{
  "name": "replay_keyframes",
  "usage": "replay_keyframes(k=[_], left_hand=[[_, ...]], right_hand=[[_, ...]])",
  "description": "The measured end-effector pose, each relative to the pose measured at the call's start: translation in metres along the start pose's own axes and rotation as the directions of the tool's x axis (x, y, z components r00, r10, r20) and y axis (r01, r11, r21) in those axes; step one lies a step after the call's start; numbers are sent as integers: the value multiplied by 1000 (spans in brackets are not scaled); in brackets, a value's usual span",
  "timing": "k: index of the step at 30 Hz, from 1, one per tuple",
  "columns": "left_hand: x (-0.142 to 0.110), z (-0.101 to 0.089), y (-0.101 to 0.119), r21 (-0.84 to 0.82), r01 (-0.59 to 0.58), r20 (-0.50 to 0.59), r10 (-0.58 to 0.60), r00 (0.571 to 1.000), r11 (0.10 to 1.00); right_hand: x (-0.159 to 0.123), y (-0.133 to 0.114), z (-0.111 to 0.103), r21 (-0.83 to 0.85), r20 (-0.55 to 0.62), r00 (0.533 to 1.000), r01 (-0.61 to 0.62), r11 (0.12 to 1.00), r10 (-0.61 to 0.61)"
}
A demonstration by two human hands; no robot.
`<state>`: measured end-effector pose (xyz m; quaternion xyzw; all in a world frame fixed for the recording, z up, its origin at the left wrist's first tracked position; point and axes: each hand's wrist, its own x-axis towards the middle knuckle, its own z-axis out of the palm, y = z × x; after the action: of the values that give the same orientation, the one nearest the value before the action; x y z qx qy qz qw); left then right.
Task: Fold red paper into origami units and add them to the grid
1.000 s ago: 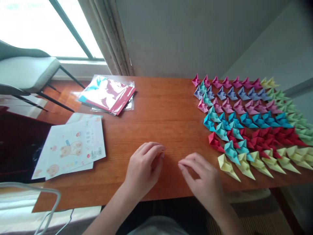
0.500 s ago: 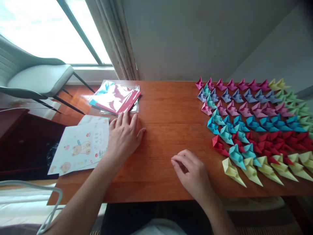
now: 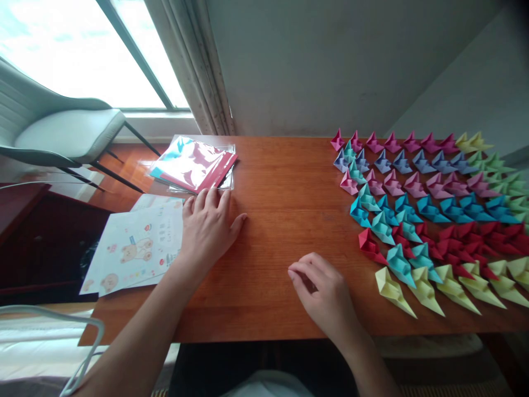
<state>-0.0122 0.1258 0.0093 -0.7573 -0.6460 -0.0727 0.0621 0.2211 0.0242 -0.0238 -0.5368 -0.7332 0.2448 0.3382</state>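
My left hand (image 3: 210, 226) lies palm down on the wooden table, fingers stretched and thumb out to the side. Its fingertips reach the near edge of some plastic-wrapped packs of coloured paper (image 3: 194, 165). Under its outer edge, or right beside it, are white printed sheets (image 3: 136, 248) with bear drawings. My right hand (image 3: 324, 286) rests above the table's near half, fingers curled and thumb close to the index finger; nothing shows in it. To its right stand rows of folded paper boats, the closest being a pale yellow boat (image 3: 392, 289) and a red boat (image 3: 371, 246).
The boat rows run along the right side of the table (image 3: 281, 182) in pink, purple, blue (image 3: 430, 208), red, teal (image 3: 399, 263), green and yellow. A grey chair (image 3: 66, 127) stands at left by the window and curtain. A white metal frame (image 3: 97, 325) is at lower left.
Very little differs. The fingers of my left hand have shifted slightly to the left; my right hand keeps the same curled pose.
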Motion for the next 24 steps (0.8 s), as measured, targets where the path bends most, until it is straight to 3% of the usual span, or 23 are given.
replay_keyframes(k=[14, 24], left_hand=[[17, 12, -2, 44, 26, -9, -25, 1000, 999], [18, 6, -7, 91, -18, -34, 21, 999, 996]], right_hand=[[0, -2, 0, -16, 5, 1000, -4, 1000, 4], [0, -1, 1, -17, 8, 1000, -13, 1000, 13]])
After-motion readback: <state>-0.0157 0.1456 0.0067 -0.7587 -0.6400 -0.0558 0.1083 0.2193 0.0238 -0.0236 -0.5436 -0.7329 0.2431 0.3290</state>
